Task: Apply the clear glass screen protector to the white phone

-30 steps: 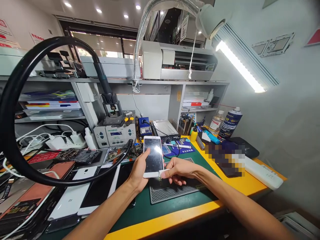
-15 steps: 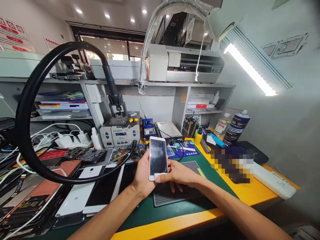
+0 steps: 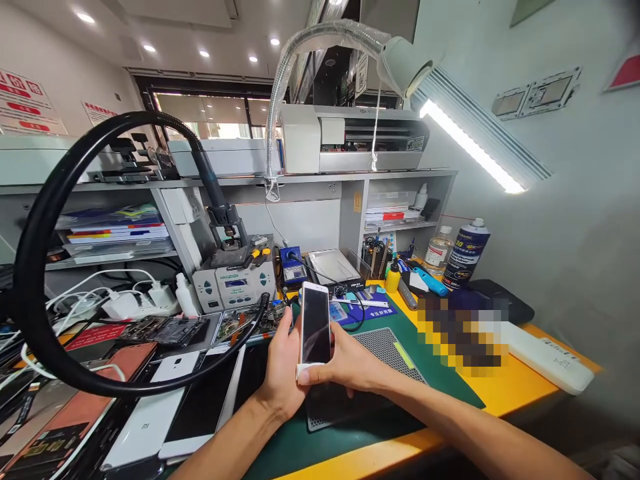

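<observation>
Over the middle of the desk (image 3: 510, 390), two hands are gripping a white phone (image 3: 317, 327), its dark screen facing up.
And here the left hand (image 3: 283, 373) is cupping the phone at nine o'clock, thumb pointing up, while the right hand (image 3: 346, 363) is closing in from four o'clock, its thumb pressing a small white piece (image 3: 311, 368) at the phone's bottom end; what that piece is, I cannot tell. At four o'clock from the phone, a perforated pad (image 3: 383, 343) is lying on a green mat (image 3: 430, 353), partly hidden by the right arm. Over at ten, a grey control unit (image 3: 235, 283) is sitting; at two, a yellow bottle (image 3: 393, 278) is standing upright; and at eight, a white phone back (image 3: 155, 410) is lying among other phones.
</observation>
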### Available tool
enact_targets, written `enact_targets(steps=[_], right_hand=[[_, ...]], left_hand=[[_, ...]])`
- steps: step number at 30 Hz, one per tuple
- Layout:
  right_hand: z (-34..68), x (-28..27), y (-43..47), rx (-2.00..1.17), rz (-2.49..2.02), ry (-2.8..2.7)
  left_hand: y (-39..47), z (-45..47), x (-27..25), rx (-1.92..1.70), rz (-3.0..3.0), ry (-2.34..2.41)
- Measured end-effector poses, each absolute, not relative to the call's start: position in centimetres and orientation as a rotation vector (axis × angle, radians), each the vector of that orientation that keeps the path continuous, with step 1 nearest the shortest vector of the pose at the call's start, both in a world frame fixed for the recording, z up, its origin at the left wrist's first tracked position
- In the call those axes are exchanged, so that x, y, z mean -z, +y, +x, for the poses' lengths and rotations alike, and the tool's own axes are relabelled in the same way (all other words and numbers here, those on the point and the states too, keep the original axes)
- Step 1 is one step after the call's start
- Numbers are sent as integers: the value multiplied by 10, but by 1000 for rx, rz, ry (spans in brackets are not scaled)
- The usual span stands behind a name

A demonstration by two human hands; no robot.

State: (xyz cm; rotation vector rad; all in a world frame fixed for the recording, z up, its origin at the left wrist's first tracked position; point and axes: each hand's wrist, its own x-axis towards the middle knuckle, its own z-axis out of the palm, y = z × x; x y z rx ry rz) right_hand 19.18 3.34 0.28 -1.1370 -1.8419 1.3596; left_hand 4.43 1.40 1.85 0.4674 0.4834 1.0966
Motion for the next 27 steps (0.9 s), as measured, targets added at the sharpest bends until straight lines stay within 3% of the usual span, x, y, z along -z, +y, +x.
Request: enact_targets(steps=[7,27], right_hand=[[194,-2,41,-1205,-1017,-1682],[217,-22,58,-1361,-921,-1387]], left_hand=[[9,46,-12,-1077,502,474],[-3,54,-5,-1088,1018,763]])
